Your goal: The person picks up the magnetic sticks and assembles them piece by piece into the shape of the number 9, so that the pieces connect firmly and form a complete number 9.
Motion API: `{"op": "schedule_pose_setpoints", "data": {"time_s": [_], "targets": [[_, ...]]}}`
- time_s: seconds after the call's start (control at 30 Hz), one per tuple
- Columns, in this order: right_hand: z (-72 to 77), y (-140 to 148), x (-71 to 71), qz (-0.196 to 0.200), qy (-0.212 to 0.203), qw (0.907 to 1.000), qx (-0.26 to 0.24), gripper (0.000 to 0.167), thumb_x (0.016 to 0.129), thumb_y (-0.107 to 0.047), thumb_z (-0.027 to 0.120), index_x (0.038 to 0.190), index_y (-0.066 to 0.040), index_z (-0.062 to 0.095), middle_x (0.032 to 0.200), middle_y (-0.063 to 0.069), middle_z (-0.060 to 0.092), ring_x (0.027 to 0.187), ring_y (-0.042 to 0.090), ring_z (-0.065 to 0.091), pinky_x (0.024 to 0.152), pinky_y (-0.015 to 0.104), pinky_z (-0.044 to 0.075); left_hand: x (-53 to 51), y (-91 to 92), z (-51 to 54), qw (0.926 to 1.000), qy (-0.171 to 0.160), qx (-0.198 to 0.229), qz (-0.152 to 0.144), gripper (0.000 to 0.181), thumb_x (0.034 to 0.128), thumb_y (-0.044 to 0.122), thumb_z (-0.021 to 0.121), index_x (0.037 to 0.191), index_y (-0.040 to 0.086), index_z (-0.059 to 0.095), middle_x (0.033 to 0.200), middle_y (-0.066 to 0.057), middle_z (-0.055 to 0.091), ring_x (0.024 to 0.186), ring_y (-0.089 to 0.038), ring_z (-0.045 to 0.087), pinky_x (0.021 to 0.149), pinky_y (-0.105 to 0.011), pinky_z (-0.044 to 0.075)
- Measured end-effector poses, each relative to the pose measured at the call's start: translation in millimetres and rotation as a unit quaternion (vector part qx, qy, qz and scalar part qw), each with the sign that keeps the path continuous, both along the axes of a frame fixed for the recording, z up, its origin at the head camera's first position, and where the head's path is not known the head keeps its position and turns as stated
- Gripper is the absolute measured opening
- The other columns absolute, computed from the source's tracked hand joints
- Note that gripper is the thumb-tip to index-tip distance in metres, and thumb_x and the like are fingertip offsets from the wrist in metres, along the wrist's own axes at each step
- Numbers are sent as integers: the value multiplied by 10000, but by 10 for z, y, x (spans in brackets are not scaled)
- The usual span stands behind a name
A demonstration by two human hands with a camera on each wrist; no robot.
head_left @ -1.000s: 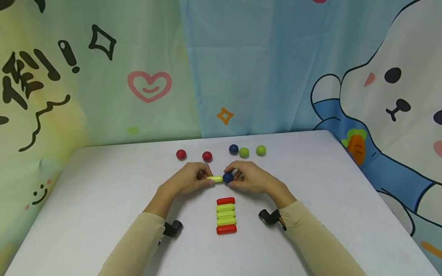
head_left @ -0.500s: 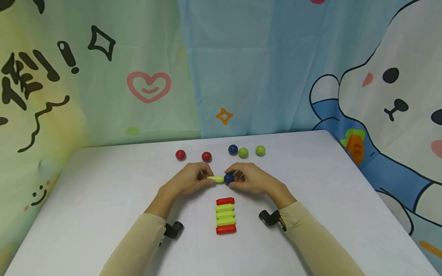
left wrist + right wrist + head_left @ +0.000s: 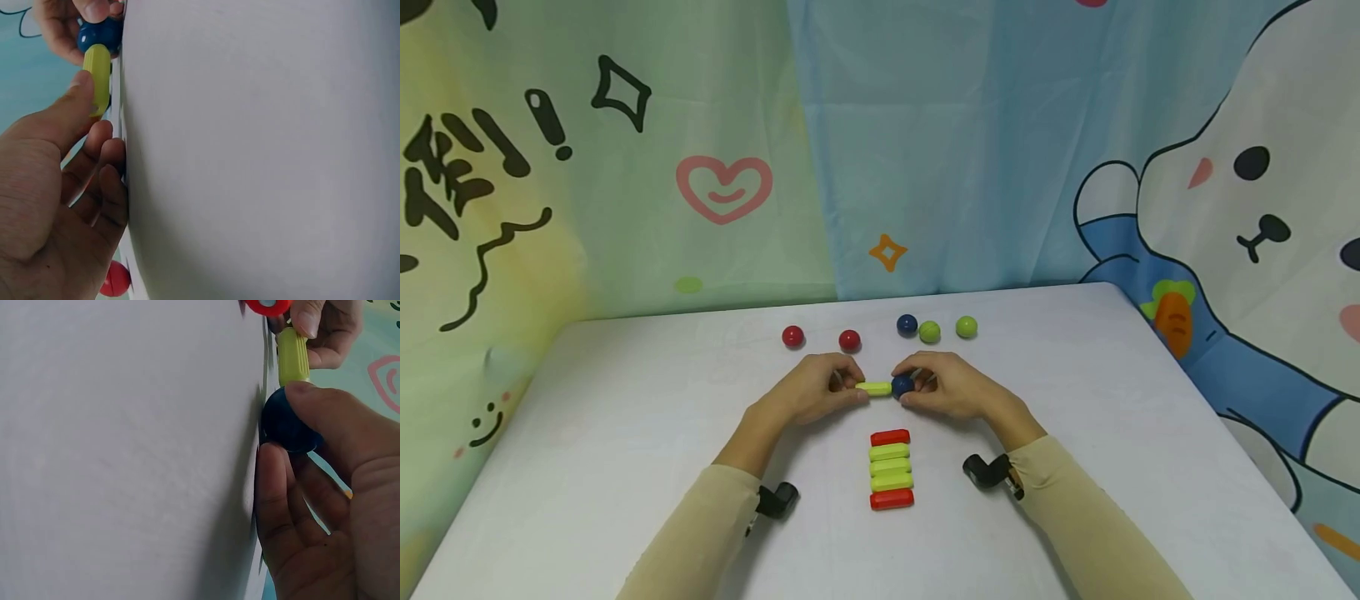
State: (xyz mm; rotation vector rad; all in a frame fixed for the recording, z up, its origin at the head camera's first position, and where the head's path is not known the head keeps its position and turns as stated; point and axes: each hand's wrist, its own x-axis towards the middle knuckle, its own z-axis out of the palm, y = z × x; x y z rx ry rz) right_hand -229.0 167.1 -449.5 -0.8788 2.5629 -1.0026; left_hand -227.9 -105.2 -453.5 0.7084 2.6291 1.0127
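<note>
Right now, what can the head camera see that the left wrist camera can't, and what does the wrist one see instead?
Only the head view: three flat-lying yellow sticks between two red sticks, two shiny green balls, and a pink smiling heart.

Only the left wrist view: the palm side of the left hand.

Both: the left hand pinching a ribbed yellow stick against a shiny dark blue ball, which the right hand holds.
</note>
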Motion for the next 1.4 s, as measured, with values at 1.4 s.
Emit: {"op": "schedule_pose_setpoints", "data": {"time_s": [1.4], "targets": [[-84, 121, -66, -365, -442, 9975, -404, 351, 894, -180, 815, 1236, -159, 741, 959, -20, 677, 857, 170, 608, 808, 271, 539, -258, -29, 142, 9910, 650, -985, 634, 628, 958, 205, 738, 1529, 168, 479, 1508, -108, 508, 1394, -295, 490, 1138, -484, 418]]}}
